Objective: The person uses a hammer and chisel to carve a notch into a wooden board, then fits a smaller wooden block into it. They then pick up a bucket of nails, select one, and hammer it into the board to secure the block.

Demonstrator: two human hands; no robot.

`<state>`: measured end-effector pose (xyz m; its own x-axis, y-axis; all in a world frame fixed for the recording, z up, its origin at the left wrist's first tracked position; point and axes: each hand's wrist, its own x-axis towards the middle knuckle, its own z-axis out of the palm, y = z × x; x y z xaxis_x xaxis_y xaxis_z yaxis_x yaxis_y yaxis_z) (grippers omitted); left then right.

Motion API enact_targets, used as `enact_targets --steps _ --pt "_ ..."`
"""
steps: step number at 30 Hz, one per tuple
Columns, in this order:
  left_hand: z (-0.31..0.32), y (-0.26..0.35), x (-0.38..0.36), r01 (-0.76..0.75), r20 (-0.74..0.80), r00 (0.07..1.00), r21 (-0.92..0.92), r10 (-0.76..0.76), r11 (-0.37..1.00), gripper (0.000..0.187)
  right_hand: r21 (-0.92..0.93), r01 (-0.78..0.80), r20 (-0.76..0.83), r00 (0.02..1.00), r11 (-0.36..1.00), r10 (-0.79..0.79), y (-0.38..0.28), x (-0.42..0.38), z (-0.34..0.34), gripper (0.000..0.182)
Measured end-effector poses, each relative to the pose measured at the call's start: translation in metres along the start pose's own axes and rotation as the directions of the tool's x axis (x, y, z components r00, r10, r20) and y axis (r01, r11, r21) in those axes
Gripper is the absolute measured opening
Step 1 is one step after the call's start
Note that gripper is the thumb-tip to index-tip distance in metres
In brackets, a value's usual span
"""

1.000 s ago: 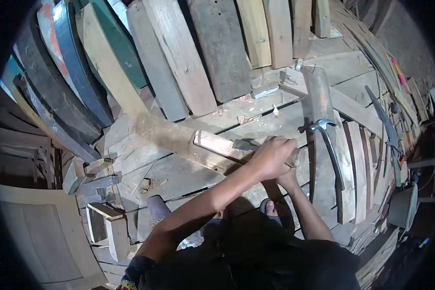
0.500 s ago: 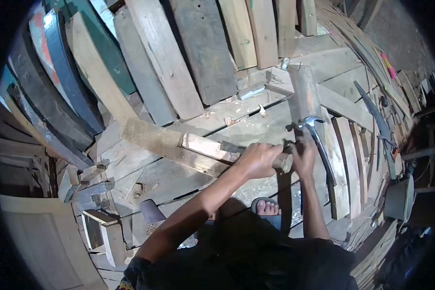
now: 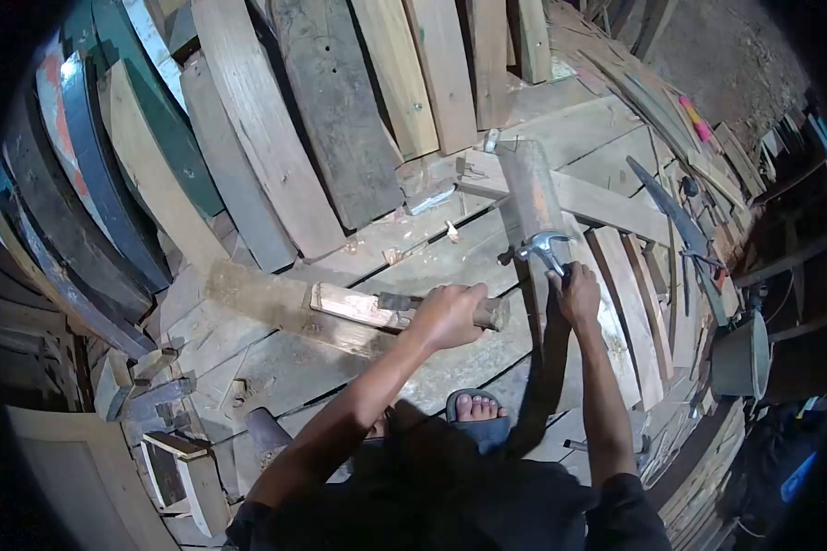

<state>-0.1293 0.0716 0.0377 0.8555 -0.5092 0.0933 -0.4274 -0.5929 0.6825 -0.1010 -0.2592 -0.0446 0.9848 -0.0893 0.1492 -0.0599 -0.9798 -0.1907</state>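
My left hand [image 3: 448, 317] is wrapped round a chisel, whose wooden handle [image 3: 492, 314] sticks out on the right of the fist. The chisel's dark blade [image 3: 393, 301] points left, over a pale cut piece of wood [image 3: 340, 301]. That piece rests on a longer worn board [image 3: 257, 298] lying across the floor planks. A claw hammer [image 3: 546, 246] with a shiny metal head is at the far end of my right hand [image 3: 579, 296], whose fingers are closed on its handle just below the head. Beneath the hammer head lies a thick wooden block [image 3: 528, 188].
Many planks [image 3: 340, 119] lean in a row along the far side. A handsaw [image 3: 671, 211] lies at right, near a grey bucket [image 3: 742, 358]. A small wooden frame [image 3: 188, 477] stands at lower left. My sandalled foot [image 3: 478, 418] is close below.
My right hand has left the chisel's handle end and taken hold of the hammer, which lay on the wood. My left hand keeps the chisel. The whole view has shifted.
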Motion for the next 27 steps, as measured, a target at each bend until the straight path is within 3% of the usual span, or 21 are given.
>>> enact_targets --steps 1,3,5,7,9,10,13,15,16,17,18,20,22,23,25,26,27 --pt "0.0 0.0 -0.002 -0.002 -0.007 1.0 -0.012 0.002 1.0 0.029 0.058 0.073 0.033 0.997 0.996 -0.075 0.009 0.002 -0.002 0.054" --pt "-0.003 0.0 -0.005 -0.003 -0.01 1.0 0.011 0.003 1.0 0.032 0.03 0.037 0.118 0.992 0.999 -0.041 0.01 -0.001 -0.013 0.055" --pt "-0.005 -0.001 -0.005 -0.008 -0.02 1.0 0.021 0.009 1.0 0.032 0.191 -0.094 0.231 0.972 0.977 0.049 0.016 -0.012 -0.014 0.055" --pt "-0.004 -0.002 -0.006 -0.009 -0.024 1.0 0.025 0.01 1.0 0.032 0.462 -0.323 0.328 0.927 0.826 0.179 0.036 -0.031 0.006 0.056" --pt "-0.004 -0.002 -0.002 -0.025 -0.032 0.999 0.033 0.026 0.999 0.031 0.451 -0.383 0.348 0.907 0.806 0.236 -0.005 -0.063 -0.06 0.06" --pt "-0.003 -0.002 -0.003 -0.03 -0.031 0.999 0.034 0.031 0.999 0.03 0.563 -0.367 0.347 0.918 0.74 0.192 0.011 -0.075 -0.045 0.063" --pt "-0.004 0.003 -0.006 -0.008 -0.03 1.0 0.018 0.009 1.0 0.028 0.732 -0.46 0.391 0.888 0.502 0.244 -0.029 -0.108 -0.12 0.055" --pt "-0.005 0.003 -0.006 0.003 -0.034 0.999 0.017 -0.002 1.0 0.027 0.89 -0.2 0.096 0.96 0.41 0.262 -0.04 -0.124 -0.119 0.05" --pt "-0.004 0.001 -0.005 0.001 -0.038 0.999 0.024 0.0 1.0 0.027 0.905 -0.165 0.03 0.944 0.391 0.33 -0.043 -0.133 -0.111 0.05" --pt "-0.002 0.0 -0.004 -0.006 -0.037 0.999 0.029 0.007 1.0 0.027 0.975 -0.189 0.151 0.952 0.121 0.268 -0.036 -0.145 -0.1 0.045" --pt "0.0 -0.001 -0.004 0.006 -0.031 1.0 0.014 -0.005 1.0 0.028 0.913 -0.121 0.013 0.963 0.391 0.269 -0.027 -0.158 -0.067 0.041" --pt "0.001 -0.002 -0.002 -0.004 -0.033 0.999 0.009 0.005 1.0 0.028 0.724 -0.078 -0.016 0.991 0.686 0.129 -0.048 -0.165 -0.068 0.036" --pt "0.008 -0.008 -0.002 -0.001 -0.031 1.0 0.017 0.002 1.0 0.028 0.74 -0.041 0.092 0.995 0.672 -0.041 -0.086 -0.154 -0.087 0.036" --pt "0.006 -0.009 -0.003 0.013 -0.023 1.0 0.034 -0.012 0.999 0.027 0.719 -0.295 0.364 0.931 0.629 0.02 -0.081 -0.151 -0.097 0.039" --pt "0.002 -0.015 -0.002 0.061 -0.026 0.998 0.072 -0.059 0.996 0.027 0.76 -0.051 0.02 0.998 0.648 0.055 -0.066 -0.156 -0.08 0.043" --pt "-0.002 -0.013 -0.003 0.063 -0.028 0.998 0.036 -0.062 0.997 0.026 0.746 -0.234 0.25 0.966 0.623 0.064 -0.052 -0.154 -0.098 0.048" --pt "-0.002 -0.015 -0.002 0.055 -0.043 0.998 0.044 -0.053 0.998 0.025 0.841 -0.243 0.209 0.97 0.483 0.124 -0.045 -0.15 -0.096 0.049"
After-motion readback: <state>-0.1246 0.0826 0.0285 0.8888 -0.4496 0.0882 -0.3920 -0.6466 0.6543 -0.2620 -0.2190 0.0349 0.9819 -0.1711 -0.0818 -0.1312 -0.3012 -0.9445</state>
